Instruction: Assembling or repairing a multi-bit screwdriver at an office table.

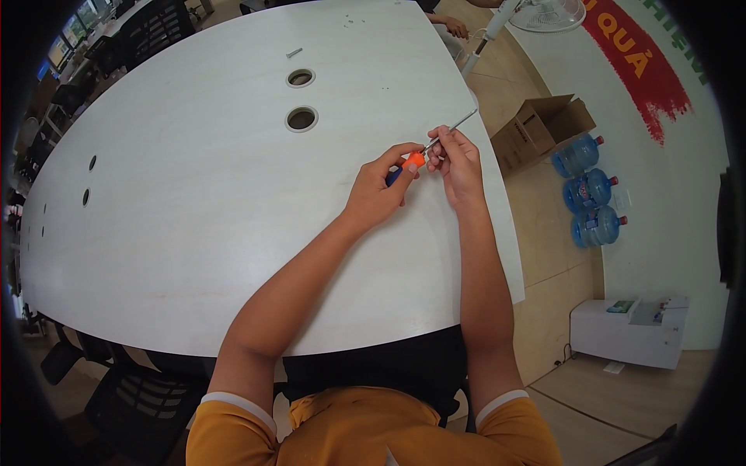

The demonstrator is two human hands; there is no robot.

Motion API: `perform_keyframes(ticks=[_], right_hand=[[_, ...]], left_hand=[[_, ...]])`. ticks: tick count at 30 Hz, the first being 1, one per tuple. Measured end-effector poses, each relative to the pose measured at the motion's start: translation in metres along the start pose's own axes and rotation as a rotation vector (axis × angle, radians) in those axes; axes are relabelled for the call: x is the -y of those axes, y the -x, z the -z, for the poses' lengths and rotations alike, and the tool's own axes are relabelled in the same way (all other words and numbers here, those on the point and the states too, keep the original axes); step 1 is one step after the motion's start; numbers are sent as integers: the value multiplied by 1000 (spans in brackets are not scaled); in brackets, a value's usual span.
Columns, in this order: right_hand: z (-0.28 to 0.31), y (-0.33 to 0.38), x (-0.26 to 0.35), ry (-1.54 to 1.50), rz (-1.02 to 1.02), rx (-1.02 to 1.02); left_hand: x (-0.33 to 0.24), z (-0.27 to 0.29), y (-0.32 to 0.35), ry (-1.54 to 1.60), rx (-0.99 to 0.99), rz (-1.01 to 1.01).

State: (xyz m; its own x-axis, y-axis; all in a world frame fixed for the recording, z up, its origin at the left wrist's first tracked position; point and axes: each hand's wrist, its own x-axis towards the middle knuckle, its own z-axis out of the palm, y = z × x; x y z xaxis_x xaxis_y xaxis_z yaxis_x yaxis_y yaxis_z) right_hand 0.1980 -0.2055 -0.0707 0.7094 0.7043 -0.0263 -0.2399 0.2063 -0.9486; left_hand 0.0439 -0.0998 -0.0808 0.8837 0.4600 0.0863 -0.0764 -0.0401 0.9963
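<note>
Over the right part of the white table point(233, 217), both my hands are on a screwdriver point(414, 161) with an orange and blue handle. My left hand point(374, 189) is closed round the handle, thumb and fingers against the orange part. The fingers of my right hand point(460, 165) pinch the thin metal shaft, which slants up to the far right past the fingertips. Part of the shaft is hidden behind those fingers. Farther off on the table lies a small metal piece like a screw or bolt point(294, 53).
Two round cable holes point(301, 119) sit in the tabletop, and tiny bits lie near its far edge. To the right stand an open cardboard box point(536, 132), blue water bottles point(588, 190) and a white machine point(622, 334). Another person's hand point(457, 28) shows beyond the table.
</note>
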Motion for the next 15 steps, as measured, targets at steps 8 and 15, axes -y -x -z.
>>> perform_keyframes(ticks=[8, 15], right_hand=[[-2, 0, 0, -26, 2, -22], [0, 0, -1, -29, 18, -21]], left_hand=[[0, 0, 1, 12, 0, 6], [0, -2, 1, -7, -31, -7]])
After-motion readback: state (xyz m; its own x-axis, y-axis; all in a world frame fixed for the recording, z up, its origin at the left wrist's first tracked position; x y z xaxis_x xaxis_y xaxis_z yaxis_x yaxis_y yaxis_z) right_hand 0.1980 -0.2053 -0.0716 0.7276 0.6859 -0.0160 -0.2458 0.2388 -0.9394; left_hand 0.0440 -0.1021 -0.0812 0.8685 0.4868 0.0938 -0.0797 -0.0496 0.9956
